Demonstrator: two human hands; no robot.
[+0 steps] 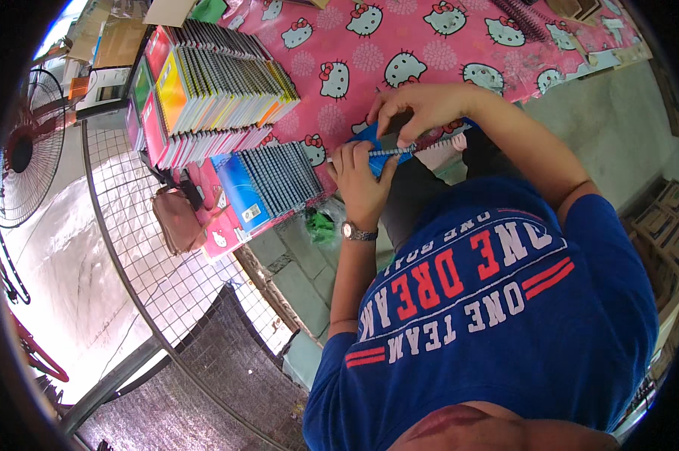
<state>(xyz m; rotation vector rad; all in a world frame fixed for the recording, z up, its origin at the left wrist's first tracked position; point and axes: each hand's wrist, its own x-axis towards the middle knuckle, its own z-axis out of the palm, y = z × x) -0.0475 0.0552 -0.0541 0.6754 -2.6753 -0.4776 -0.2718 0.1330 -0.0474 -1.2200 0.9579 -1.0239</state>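
A blue-covered notebook (375, 140) lies at the near edge of a table under a pink cartoon-cat cloth (339, 45). A spiral wire binding (422, 145) runs along the notebook's near edge. My left hand (360, 180) grips the notebook's left end, thumb beside the wire. From above, my right hand (418, 109) presses on the notebook, fingers curled over its cover and down at the spiral.
Fanned stacks of spiral notebooks, colourful (215, 83) and blue (268, 180), sit left on the table. A brown bag (178, 218) hangs by a wire-mesh panel (155, 255). A standing fan (24, 150) is at far left. Black spiral coils (520, 19) lie at the table's far side.
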